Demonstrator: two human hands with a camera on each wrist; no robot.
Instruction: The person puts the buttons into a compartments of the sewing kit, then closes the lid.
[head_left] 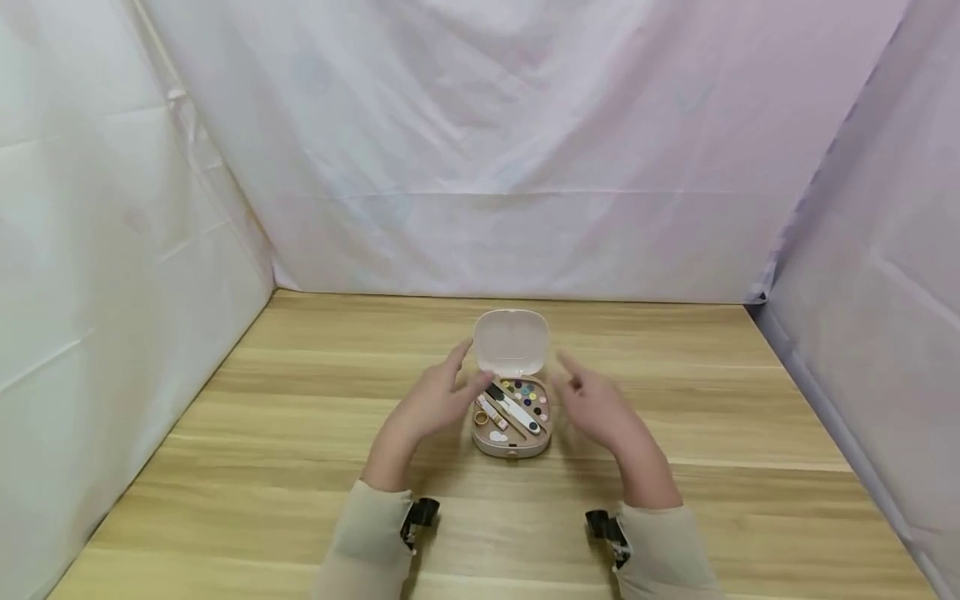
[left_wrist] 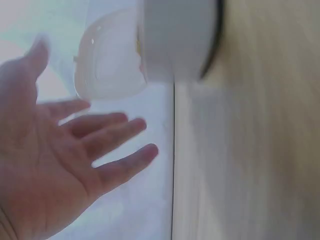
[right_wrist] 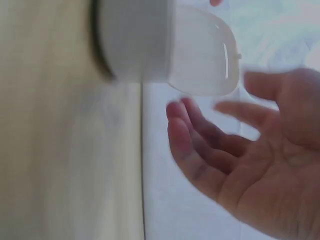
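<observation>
On the table stands a small sewing kit box (head_left: 512,448) with its translucent lid (head_left: 512,343) raised at the back. Inside lie white-handled thread snips (head_left: 519,412), colourful buttons (head_left: 531,395), a gold ring-shaped thimble (head_left: 482,418), a patterned strip (head_left: 492,412) and a small white piece (head_left: 498,436). My left hand (head_left: 438,400) hovers at the box's left side, fingers spread and palm bare in the left wrist view. To the right of the box is my right hand (head_left: 596,406), its fingers loosely bent and holding nothing. Both wrist views show the box (left_wrist: 177,40) and lid beyond the fingers.
The wood-grain table (head_left: 300,467) reaches back to a white cloth backdrop (head_left: 480,150). Cloth walls rise at the left (head_left: 112,233) and right (head_left: 885,250). Black wrist cameras sit at both sleeve cuffs.
</observation>
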